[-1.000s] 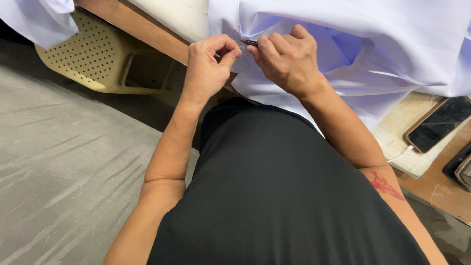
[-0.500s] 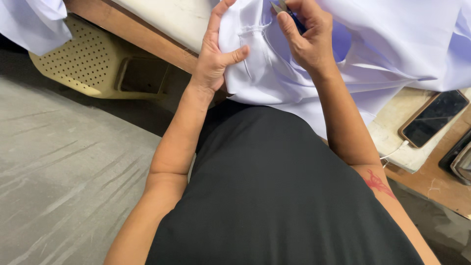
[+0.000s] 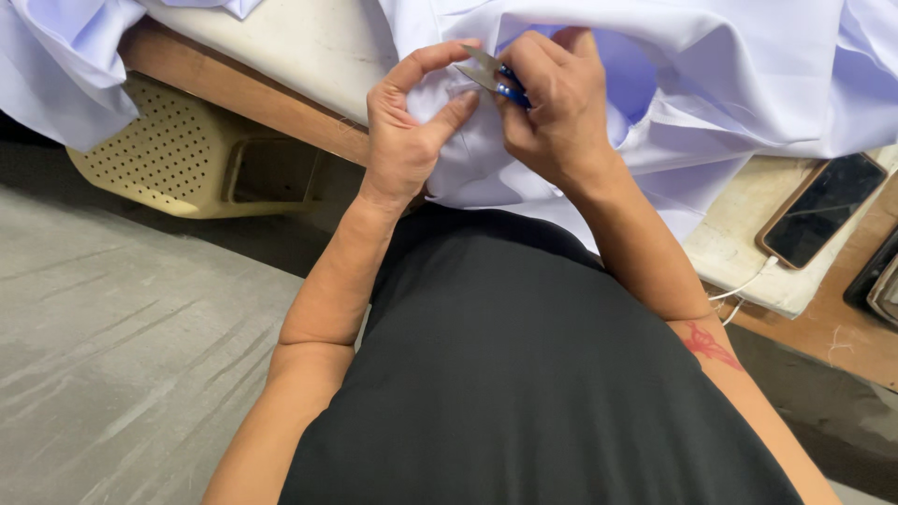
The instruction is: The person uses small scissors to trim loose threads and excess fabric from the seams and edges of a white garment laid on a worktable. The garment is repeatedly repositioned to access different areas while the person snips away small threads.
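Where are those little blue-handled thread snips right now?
In the head view, near the top centre: the thread snips are held in the right hand, with the blades pointing toward the left hand, which is pinching the white shirt fabric.

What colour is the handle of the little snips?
Blue: the thread snips in the right hand, head view.

place: garment workshop | signs: white garment (image 3: pixel 748 84), padded worktable (image 3: pixel 299 47), thread snips (image 3: pixel 491 77)

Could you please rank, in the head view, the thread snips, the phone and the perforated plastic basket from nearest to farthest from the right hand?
1. Thread snips: held in the right hand, over the white fabric.
2. Phone: on the bench, to the right.
3. Perforated plastic basket: under the bench, far left.
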